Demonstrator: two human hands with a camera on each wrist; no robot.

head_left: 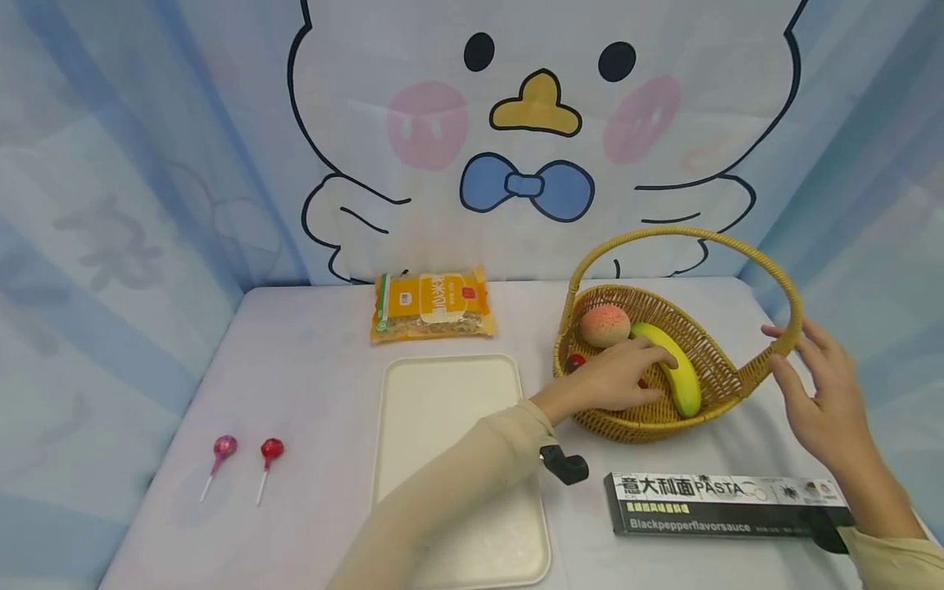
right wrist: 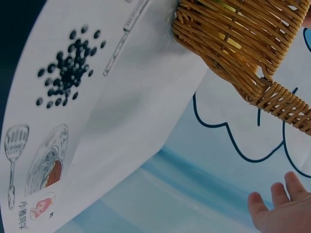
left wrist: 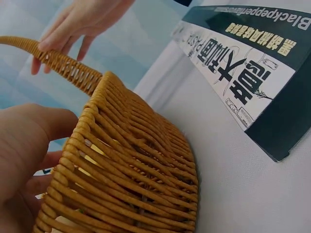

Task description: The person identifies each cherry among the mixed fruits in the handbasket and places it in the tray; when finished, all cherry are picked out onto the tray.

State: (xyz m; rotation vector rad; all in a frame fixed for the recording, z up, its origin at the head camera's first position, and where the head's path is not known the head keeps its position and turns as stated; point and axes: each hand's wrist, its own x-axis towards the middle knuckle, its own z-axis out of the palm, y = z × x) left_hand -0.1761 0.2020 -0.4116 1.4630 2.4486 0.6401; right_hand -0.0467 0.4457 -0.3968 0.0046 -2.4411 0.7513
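A wicker basket (head_left: 634, 430) with a tall arched handle (head_left: 682, 231) holds a peach (head_left: 605, 325), a banana (head_left: 682, 385) and small red items, partly hidden. My left hand (head_left: 615, 378) reaches over the rim, its loosely bent fingers over the contents beside the banana. In the left wrist view, that hand (left wrist: 24, 150) is partly behind the basket's woven side (left wrist: 131, 155). At the right end of the handle, my right hand (head_left: 829, 401) holds it between thumb and fingers. Several fingertips of the right hand (right wrist: 284, 208) show stretched out in the right wrist view.
A black-and-white pasta box (head_left: 726, 506) lies in front of the basket. Left of it is a cream tray (head_left: 398, 410), with an orange bag of grain (head_left: 433, 305) behind. Two lollipops, one pink (head_left: 224, 447), one red (head_left: 272, 449), lie at the left. Curtains surround the table.
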